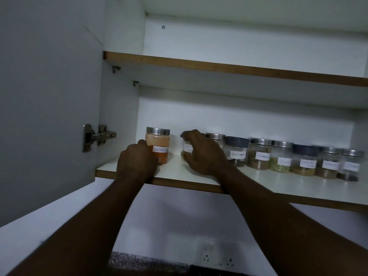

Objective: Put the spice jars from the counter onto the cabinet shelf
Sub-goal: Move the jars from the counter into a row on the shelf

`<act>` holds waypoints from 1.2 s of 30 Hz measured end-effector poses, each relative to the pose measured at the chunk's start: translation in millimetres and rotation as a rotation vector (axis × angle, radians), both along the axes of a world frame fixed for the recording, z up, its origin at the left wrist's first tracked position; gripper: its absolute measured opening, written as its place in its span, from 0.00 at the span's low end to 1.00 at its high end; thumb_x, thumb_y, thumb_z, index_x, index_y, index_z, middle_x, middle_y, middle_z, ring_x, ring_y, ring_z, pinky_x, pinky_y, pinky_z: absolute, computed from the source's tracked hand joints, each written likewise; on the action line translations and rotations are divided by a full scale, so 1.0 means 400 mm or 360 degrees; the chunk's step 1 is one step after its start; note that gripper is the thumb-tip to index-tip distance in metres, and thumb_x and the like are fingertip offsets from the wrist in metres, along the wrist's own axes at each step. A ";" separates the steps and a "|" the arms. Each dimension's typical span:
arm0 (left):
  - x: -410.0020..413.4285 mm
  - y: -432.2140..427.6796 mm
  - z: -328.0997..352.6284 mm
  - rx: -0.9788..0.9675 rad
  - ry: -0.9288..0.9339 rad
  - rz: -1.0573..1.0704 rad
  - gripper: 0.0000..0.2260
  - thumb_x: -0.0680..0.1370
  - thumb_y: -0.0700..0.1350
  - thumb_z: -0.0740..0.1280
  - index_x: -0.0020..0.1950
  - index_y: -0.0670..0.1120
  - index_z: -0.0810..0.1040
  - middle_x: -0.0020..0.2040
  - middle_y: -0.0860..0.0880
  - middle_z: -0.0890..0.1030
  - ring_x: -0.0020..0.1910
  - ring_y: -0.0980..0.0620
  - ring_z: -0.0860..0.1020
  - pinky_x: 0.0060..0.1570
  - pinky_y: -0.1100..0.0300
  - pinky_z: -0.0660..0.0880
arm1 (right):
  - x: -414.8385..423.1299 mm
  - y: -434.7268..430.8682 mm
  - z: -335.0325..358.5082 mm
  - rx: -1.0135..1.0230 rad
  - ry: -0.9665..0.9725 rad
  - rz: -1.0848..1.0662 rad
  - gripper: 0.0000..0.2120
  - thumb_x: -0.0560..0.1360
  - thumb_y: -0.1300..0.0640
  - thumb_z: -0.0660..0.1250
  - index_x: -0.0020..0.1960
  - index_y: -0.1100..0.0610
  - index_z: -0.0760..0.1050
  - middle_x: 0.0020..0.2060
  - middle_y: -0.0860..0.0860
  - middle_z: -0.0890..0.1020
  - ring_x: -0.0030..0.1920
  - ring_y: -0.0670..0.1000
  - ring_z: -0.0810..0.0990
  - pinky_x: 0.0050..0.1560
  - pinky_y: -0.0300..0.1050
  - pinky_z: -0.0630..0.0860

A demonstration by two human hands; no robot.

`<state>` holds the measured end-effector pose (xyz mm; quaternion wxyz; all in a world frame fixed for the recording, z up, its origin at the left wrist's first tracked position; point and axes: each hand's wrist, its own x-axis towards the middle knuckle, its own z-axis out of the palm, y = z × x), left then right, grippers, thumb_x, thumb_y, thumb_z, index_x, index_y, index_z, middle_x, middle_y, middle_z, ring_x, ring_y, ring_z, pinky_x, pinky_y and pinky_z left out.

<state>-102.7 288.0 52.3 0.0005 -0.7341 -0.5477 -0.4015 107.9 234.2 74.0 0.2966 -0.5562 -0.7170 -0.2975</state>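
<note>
A jar of orange-red powder with a metal lid and a white label stands at the left end of the lower cabinet shelf. My left hand wraps round its left side. My right hand grips a second labelled jar, fingers over its lid and thumb below; the hand hides most of it. To the right a row of several labelled spice jars runs along the shelf, some with metal lids, some with dark lids.
The open cabinet door with its metal hinge hangs on the left. An upper shelf sits above. Below are a white wall with a socket plate and a strip of dark speckled counter.
</note>
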 end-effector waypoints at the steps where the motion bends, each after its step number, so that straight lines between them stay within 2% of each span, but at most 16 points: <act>1: 0.000 0.005 0.004 -0.0055 -0.0038 0.0003 0.22 0.73 0.53 0.75 0.60 0.43 0.73 0.53 0.44 0.81 0.47 0.46 0.79 0.45 0.54 0.73 | -0.026 0.013 0.000 0.0012 0.0028 0.0036 0.30 0.75 0.47 0.73 0.74 0.50 0.66 0.69 0.50 0.74 0.58 0.51 0.79 0.52 0.47 0.77; 4: 0.010 0.021 0.012 -0.0199 -0.0052 0.0018 0.34 0.70 0.55 0.78 0.68 0.43 0.66 0.60 0.42 0.78 0.56 0.43 0.79 0.52 0.51 0.76 | -0.092 0.047 0.002 0.0071 0.0092 0.0117 0.37 0.75 0.45 0.72 0.79 0.51 0.61 0.75 0.52 0.68 0.58 0.54 0.81 0.52 0.47 0.78; 6: 0.014 0.034 0.011 -0.0238 0.0068 0.0025 0.38 0.70 0.57 0.78 0.71 0.44 0.64 0.62 0.42 0.78 0.58 0.43 0.79 0.55 0.50 0.75 | -0.125 0.068 0.007 0.0042 0.0127 0.0146 0.39 0.76 0.46 0.72 0.81 0.51 0.59 0.77 0.52 0.65 0.63 0.56 0.79 0.59 0.51 0.79; 9: 0.021 0.048 0.011 -0.0230 0.0188 0.0012 0.36 0.70 0.58 0.77 0.70 0.44 0.65 0.61 0.43 0.79 0.57 0.44 0.79 0.55 0.50 0.75 | -0.146 0.095 0.011 -0.0047 0.0083 0.0137 0.38 0.75 0.49 0.73 0.80 0.52 0.60 0.77 0.52 0.66 0.67 0.58 0.75 0.64 0.57 0.77; 16: 0.019 0.087 0.015 -0.0203 0.0469 -0.0112 0.25 0.75 0.54 0.74 0.67 0.46 0.73 0.58 0.46 0.81 0.56 0.46 0.81 0.58 0.50 0.76 | -0.143 0.147 0.027 -0.0153 0.0103 0.0045 0.36 0.75 0.58 0.72 0.80 0.52 0.63 0.75 0.53 0.68 0.67 0.59 0.75 0.64 0.58 0.77; 22: 0.047 0.140 0.026 -0.0188 0.0675 -0.0089 0.22 0.77 0.55 0.70 0.67 0.49 0.73 0.56 0.48 0.81 0.55 0.47 0.80 0.55 0.50 0.74 | -0.099 0.186 0.073 -0.0293 -0.0044 -0.0171 0.35 0.78 0.54 0.70 0.81 0.50 0.60 0.75 0.52 0.69 0.69 0.57 0.74 0.66 0.57 0.75; 26: 0.075 0.179 0.038 -0.0212 0.0793 -0.0195 0.26 0.79 0.56 0.67 0.75 0.50 0.67 0.54 0.49 0.79 0.56 0.47 0.79 0.56 0.51 0.74 | -0.077 0.218 0.077 -0.0310 -0.0115 -0.0339 0.38 0.77 0.51 0.71 0.82 0.49 0.58 0.76 0.53 0.67 0.68 0.59 0.75 0.64 0.55 0.76; 28: 0.087 0.193 0.045 -0.0266 0.0841 -0.0258 0.29 0.79 0.55 0.66 0.78 0.51 0.62 0.48 0.49 0.76 0.56 0.47 0.78 0.57 0.52 0.74 | -0.067 0.228 0.068 -0.0302 -0.0079 -0.0368 0.38 0.76 0.52 0.71 0.82 0.49 0.58 0.76 0.53 0.66 0.67 0.60 0.75 0.63 0.54 0.76; 30: 0.097 0.210 0.050 -0.0339 0.0860 -0.0302 0.31 0.80 0.54 0.67 0.80 0.50 0.59 0.49 0.47 0.76 0.57 0.46 0.78 0.59 0.53 0.74 | -0.063 0.238 0.060 -0.0258 -0.0060 -0.0391 0.38 0.76 0.54 0.71 0.82 0.49 0.59 0.75 0.53 0.65 0.65 0.60 0.76 0.61 0.53 0.75; 32: 0.106 0.227 0.051 -0.0412 0.0865 -0.0319 0.31 0.80 0.53 0.67 0.80 0.50 0.59 0.51 0.47 0.77 0.57 0.46 0.78 0.61 0.52 0.74 | -0.067 0.244 0.054 -0.0213 -0.0073 -0.0417 0.37 0.75 0.54 0.70 0.81 0.50 0.60 0.75 0.53 0.66 0.62 0.61 0.78 0.58 0.53 0.76; 35: 0.109 0.245 0.046 -0.0349 0.0934 -0.0285 0.29 0.79 0.54 0.67 0.78 0.50 0.63 0.45 0.49 0.76 0.52 0.47 0.79 0.61 0.49 0.76 | -0.070 0.252 0.046 -0.0177 -0.0125 -0.0485 0.39 0.74 0.50 0.73 0.81 0.51 0.60 0.75 0.54 0.67 0.61 0.62 0.79 0.57 0.53 0.77; 36: 0.107 0.248 0.043 -0.0321 0.0949 -0.0288 0.30 0.79 0.55 0.66 0.78 0.51 0.62 0.46 0.48 0.77 0.52 0.47 0.79 0.60 0.49 0.76 | -0.066 0.251 0.044 -0.0171 -0.0118 -0.0487 0.40 0.74 0.49 0.73 0.81 0.51 0.59 0.75 0.54 0.66 0.61 0.62 0.79 0.58 0.52 0.77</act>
